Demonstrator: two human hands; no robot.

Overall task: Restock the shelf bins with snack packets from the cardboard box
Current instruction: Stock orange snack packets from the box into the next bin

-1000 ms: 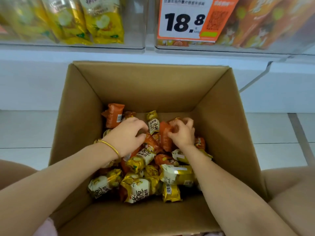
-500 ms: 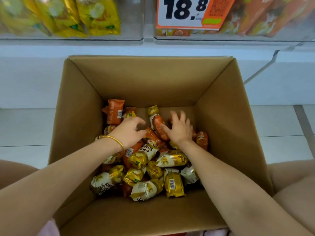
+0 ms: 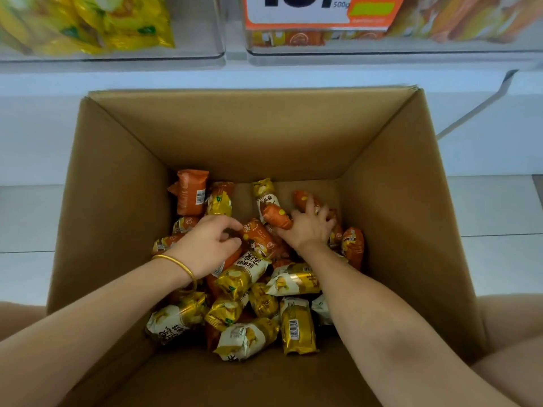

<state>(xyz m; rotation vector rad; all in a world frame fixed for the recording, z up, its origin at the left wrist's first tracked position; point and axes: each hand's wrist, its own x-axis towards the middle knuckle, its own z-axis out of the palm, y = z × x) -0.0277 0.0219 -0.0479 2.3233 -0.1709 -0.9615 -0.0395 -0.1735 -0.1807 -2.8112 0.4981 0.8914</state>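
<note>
An open cardboard box point(image 3: 405, 201) stands on the floor below the shelf, its bottom covered with several orange and gold-and-white snack packets point(image 3: 293, 282). My left hand point(image 3: 205, 245), with a gold bangle on its wrist, has curled fingers that pinch the left end of an orange packet point(image 3: 260, 239) in the middle of the pile. My right hand point(image 3: 310, 229) lies with spread fingers over orange packets point(image 3: 304, 199) at the back right of the box. A further orange packet point(image 3: 276, 219) lies against its thumb. Two clear shelf bins hang above, one with yellow packets point(image 3: 117, 27), one with orange packets point(image 3: 458, 22).
An orange and white price tag point(image 3: 308, 10) hangs on the right bin's front. A white shelf base point(image 3: 264, 79) runs behind the box and pale floor tiles point(image 3: 499, 212) lie on both sides. My bare knees point(image 3: 511, 327) flank the box's near corners.
The view has tilted down, so the bins sit higher in frame. My right hand reached further back over the orange packets. My left hand closed on an orange packet.
</note>
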